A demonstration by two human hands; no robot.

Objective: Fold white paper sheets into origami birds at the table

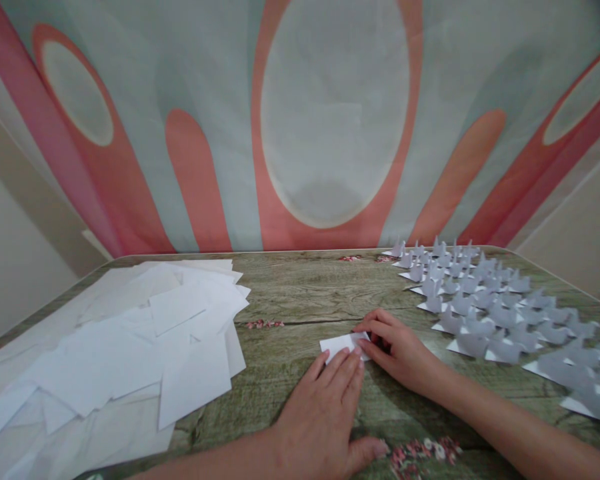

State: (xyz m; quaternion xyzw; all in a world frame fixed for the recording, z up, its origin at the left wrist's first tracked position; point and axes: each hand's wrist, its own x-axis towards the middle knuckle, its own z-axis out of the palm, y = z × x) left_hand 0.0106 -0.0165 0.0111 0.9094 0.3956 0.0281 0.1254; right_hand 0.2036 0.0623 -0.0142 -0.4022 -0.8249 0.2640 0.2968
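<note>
A small white folded paper (334, 344) lies on the table in front of me, its right part partly covered by fingers. Flat across its near edge rests my left hand (325, 407), fingers stretched out and the thumb spread to the right. My right hand (400, 347) is at the paper's right end, with thumb and fingers closed on it in a pinch. The exact fold under the fingertips is hidden.
Loose white paper sheets (195, 373) overlap in a wide pile on the left. Several rows of folded paper birds (473, 327) stand on the right. The wood-patterned tabletop (290, 287) carries printed pink flowers, and a patterned backdrop (335, 120) hangs behind its far edge.
</note>
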